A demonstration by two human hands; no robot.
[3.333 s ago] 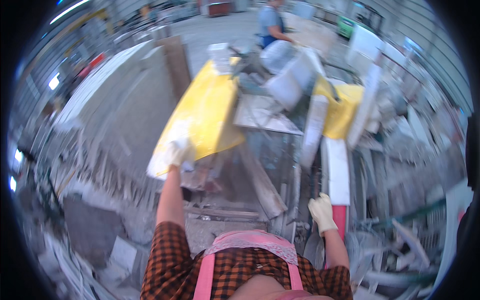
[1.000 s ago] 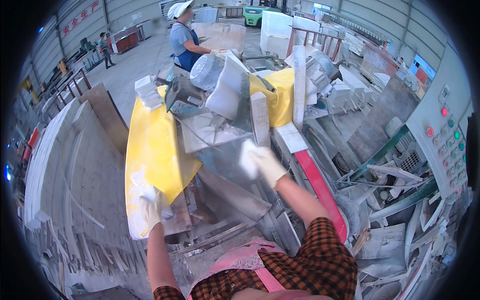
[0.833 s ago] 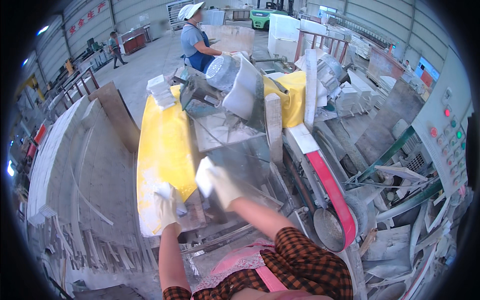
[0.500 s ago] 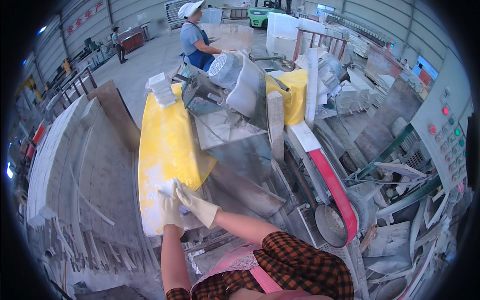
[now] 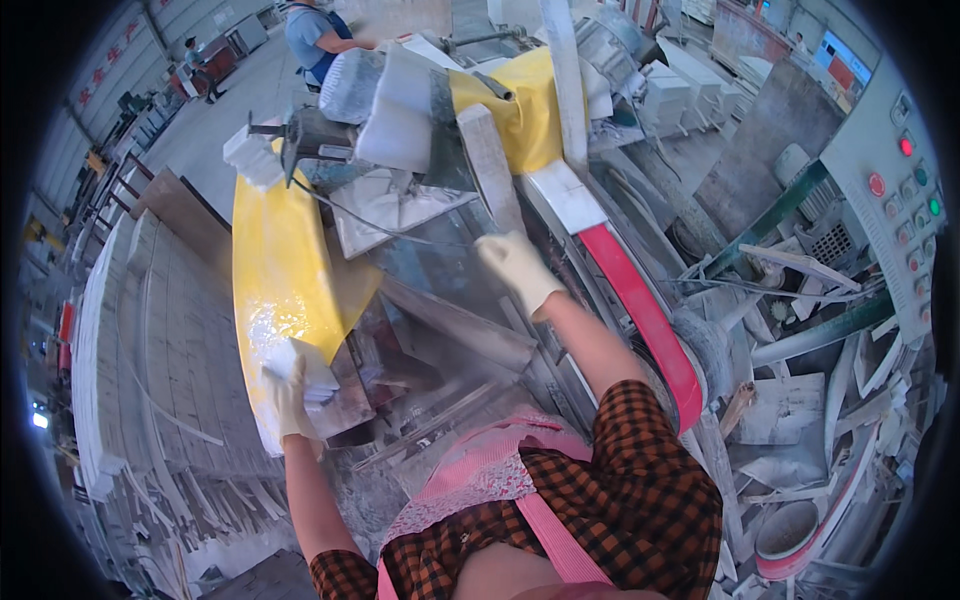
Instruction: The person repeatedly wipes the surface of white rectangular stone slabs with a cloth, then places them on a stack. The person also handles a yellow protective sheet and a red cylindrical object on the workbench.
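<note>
A small stack of white stone pieces (image 5: 318, 372) rests on the near end of a wet yellow sheet (image 5: 290, 260). My left hand (image 5: 288, 392), in a cream rubber glove, grips its left side. Gloved the same way, my right hand (image 5: 518, 270) is held over the middle of the machine with its fingers curled in. A thin dark cable (image 5: 400, 236) runs up to those fingers; whether they hold it, I cannot tell. Another stack of white pieces (image 5: 254, 158) sits at the sheet's far end. Beyond it stands a dusty motor unit (image 5: 400, 115) with a white cover.
A red belt (image 5: 645, 330) runs along the machine to my right, near a control panel (image 5: 900, 200) with lit buttons. Long stone strips (image 5: 165, 340) are piled at left. Broken offcuts (image 5: 790, 425) lie at lower right. A co-worker (image 5: 318, 42) stands beyond the machine.
My right hand has left the white pieces and moved right and away from me, its fingers now curled. My left hand stays on them. The view has tilted down and turned rightward.
</note>
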